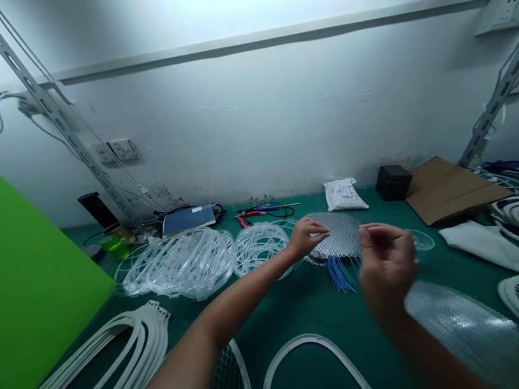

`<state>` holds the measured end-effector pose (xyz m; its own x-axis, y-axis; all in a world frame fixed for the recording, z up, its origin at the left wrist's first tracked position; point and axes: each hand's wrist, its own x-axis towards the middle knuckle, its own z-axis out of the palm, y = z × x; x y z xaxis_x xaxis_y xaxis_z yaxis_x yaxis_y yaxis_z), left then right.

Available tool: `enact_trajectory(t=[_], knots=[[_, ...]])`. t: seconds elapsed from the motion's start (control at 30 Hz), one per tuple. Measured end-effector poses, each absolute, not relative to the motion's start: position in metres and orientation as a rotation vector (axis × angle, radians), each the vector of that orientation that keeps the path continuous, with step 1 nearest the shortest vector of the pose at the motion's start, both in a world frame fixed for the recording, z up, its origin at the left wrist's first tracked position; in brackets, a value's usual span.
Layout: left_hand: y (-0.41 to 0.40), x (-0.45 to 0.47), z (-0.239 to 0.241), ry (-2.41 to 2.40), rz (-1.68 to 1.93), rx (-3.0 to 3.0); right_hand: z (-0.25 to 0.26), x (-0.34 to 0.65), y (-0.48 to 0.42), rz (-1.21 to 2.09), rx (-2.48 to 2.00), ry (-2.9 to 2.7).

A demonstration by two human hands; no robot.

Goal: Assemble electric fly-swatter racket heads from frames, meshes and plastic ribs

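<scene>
My left hand (309,238) reaches out over the bench, its thumb and fingertips pinched at the left edge of a round stack of grey mesh (342,229). To the right, my right hand (387,260) is raised nearer to me and slightly blurred, its fingers curled and closed at the tips. Whatever either pinch holds is too thin or too hidden to make out. A bundle of blue wires (340,275) lies between the hands at the near edge of the mesh. Below them a white curved frame (309,339) rests on the green bench top.
Coiled clear tubing (187,266) lies at left, with a smaller coil (260,246) beside it. White frames (149,339) are stacked front left. Red-handled pliers (243,221), a white packet (344,195), a black box (393,182) and cardboard (451,187) sit along the wall. Clear mesh sheets (470,319) lie right.
</scene>
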<state>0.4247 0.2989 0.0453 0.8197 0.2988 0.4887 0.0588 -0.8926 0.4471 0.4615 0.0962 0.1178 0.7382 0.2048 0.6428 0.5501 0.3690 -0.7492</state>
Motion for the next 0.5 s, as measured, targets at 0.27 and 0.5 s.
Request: enact_trajectory(t=[0.27, 0.5], knots=[[0.293, 0.429, 0.053, 0.352, 0.816, 2.549, 0.098, 0.384, 0.143, -0.449, -1.174, -0.978], [0.292, 0.416, 0.059, 0.356, 0.559, 2.523, 0.125, 0.405, 0.111, -0.439, -1.17, -0.982]])
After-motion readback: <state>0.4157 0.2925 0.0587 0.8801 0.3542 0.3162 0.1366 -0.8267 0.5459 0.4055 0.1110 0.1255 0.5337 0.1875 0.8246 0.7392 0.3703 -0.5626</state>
